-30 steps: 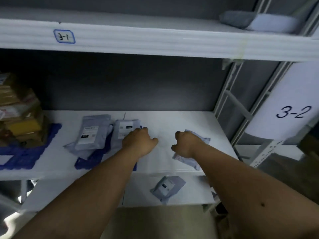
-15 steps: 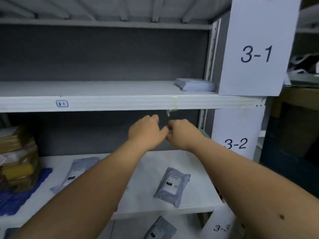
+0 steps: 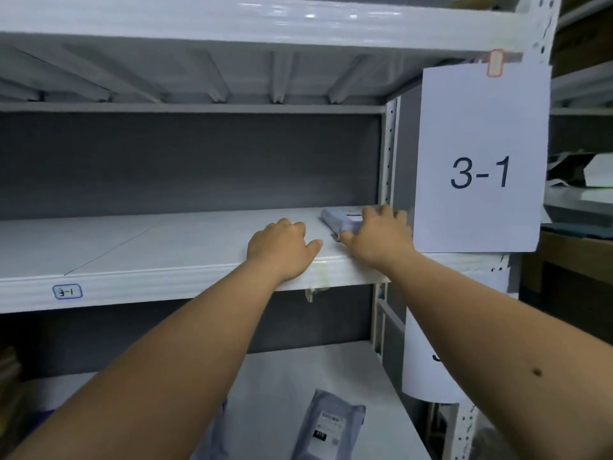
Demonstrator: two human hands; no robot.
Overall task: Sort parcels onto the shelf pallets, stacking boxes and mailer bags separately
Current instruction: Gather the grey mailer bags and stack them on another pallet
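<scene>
Mailer bag on shelf 3-1: a pale lavender-grey mailer bag (image 3: 341, 218) is lying flat at the right end of the upper shelf (image 3: 139, 247), close to the perforated upright (image 3: 387, 154); its long axis is running roughly along the shelf, left to right.
Right hand: the right hand (image 3: 376, 239) is resting over the bag's near right end, fingers spread across the top and thumb hooked at the near edge; it looks to be grasping the bag, loosely so far.
Left hand: the left hand (image 3: 282, 249) is lying on the bare shelf just left of the bag, fingers loosely curled, holding nothing and not touching the bag.
Key relation: the bag is sitting directly under the right hand, so that hand is the nearer one; the left would have to slide rightward to help.
Materials: the bag looks like thin, smooth plastic film, soft and slippery; the shelf is smooth white board with a rounded front lip.
Other mailer: a grey mailer with a printed label (image 3: 326, 426) is lying on the lower shelf (image 3: 282, 376).
Signs: a paper sheet marked 3-1 (image 3: 481, 161) is hanging on the right.
</scene>
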